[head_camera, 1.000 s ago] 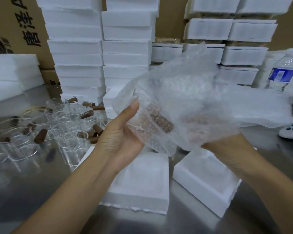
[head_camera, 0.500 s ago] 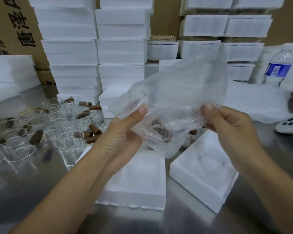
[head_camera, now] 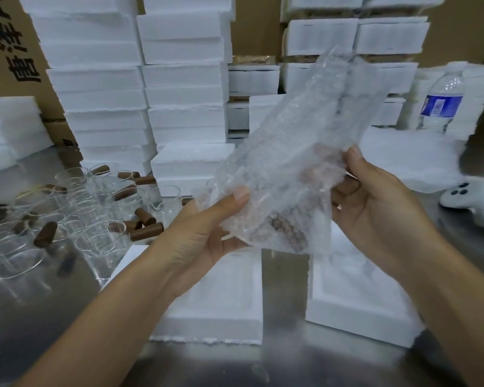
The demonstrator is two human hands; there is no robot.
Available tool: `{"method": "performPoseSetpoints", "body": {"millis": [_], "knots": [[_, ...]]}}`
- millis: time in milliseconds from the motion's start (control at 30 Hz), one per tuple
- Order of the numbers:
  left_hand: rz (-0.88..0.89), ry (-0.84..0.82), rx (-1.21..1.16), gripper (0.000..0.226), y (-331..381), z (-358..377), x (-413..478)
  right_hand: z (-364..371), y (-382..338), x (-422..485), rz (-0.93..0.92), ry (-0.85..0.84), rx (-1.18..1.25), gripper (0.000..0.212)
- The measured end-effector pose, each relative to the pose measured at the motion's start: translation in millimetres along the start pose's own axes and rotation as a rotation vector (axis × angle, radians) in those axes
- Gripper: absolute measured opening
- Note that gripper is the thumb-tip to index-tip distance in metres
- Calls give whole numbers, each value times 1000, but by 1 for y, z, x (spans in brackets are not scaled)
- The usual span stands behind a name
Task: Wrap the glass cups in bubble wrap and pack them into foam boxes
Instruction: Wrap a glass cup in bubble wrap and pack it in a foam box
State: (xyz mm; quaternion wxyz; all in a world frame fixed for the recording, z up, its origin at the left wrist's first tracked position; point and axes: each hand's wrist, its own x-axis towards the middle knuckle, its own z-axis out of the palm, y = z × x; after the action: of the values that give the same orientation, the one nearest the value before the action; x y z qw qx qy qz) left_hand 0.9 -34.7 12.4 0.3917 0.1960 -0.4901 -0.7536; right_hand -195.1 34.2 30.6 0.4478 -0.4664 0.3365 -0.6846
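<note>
Both hands grip the bubble wrap (head_camera: 296, 163), and compared with half a second ago I see the loose sheet drawn narrower and taller, its upper flap now rising toward the foam stacks (head_camera: 185, 88). Its long axis runs from lower left to upper right, with the brown cork-handled cup (head_camera: 287, 229) bundled at the bottom end, above the two open foam boxes (head_camera: 224, 308) on the steel table (head_camera: 39, 317). My left hand (head_camera: 204, 236) clasps the lower edge, thumb on top; my right hand (head_camera: 375, 208) pinches the right side, palm facing left. Bare glass cups (head_camera: 95, 219) stand at left.
</note>
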Motion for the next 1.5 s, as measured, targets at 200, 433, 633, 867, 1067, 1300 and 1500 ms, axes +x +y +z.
{"method": "performPoseSetpoints", "body": {"millis": [200, 433, 633, 867, 1067, 1300, 1500], "knots": [[135, 178, -195, 67, 2, 7, -2, 5, 10, -3, 10, -35, -355, 62], [143, 151, -187, 88, -4, 12, -4, 10, 19, -7, -31, -13, -419, 32], [245, 166, 272, 89, 3, -6, -1, 5, 20, -5, -24, 21, -429, 27], [316, 46, 632, 34, 2, -6, -6, 6, 20, -5, -19, 47, -517, 20], [291, -42, 664, 33, 0, 0, -11, 9, 21, -7, -234, 247, -719, 13], [267, -53, 744, 55, -7, 3, -12, 16, 20, -12, -409, 202, -717, 22], [384, -28, 778, 66, -12, 9, -12, 28, 23, -20, -399, -149, -948, 27]]}}
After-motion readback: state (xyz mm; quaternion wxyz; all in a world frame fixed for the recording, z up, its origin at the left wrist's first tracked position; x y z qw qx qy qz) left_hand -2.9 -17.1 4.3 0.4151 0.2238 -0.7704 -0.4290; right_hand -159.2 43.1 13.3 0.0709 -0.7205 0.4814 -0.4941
